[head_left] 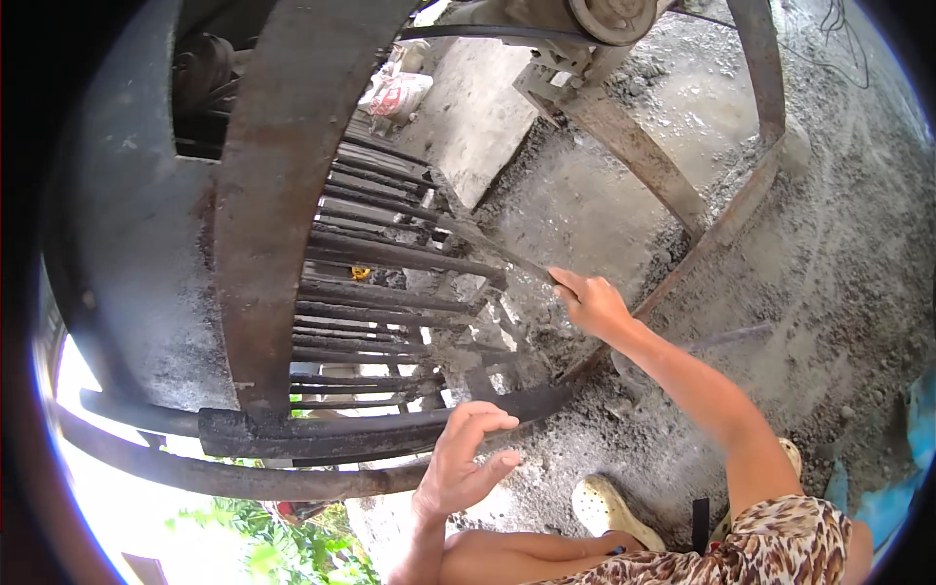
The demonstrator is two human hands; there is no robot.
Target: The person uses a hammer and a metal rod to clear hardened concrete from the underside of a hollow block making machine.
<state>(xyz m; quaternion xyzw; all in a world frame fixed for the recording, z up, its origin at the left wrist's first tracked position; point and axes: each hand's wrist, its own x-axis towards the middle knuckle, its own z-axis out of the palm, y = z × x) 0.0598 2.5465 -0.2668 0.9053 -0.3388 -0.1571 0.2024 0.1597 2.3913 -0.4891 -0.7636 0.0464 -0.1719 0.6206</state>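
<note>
In my right hand [593, 304] is the near end of a long, thin grey tool [492, 244], flat like a bar or blade. Its far end reaches onto the dark metal bars [390, 252] of a grate-like frame, and what shape that end has I cannot make out. My index finger lies along the tool. My left hand [463, 463] is raised beside the lower dark pipe [331, 429] of the frame, thumb apart from the bent fingers, holding nothing. Grey, crumbly residue coats the bars near the tool.
A wide metal drum or housing [146, 263] rises at the left. A pulley [612, 12] sits at the top, above a rusty angled leg [634, 146]. A curved metal strip [717, 234] crosses the grey, dusty ground. Blue sheeting [892, 497] lies at right; a white bag [400, 96] stands behind.
</note>
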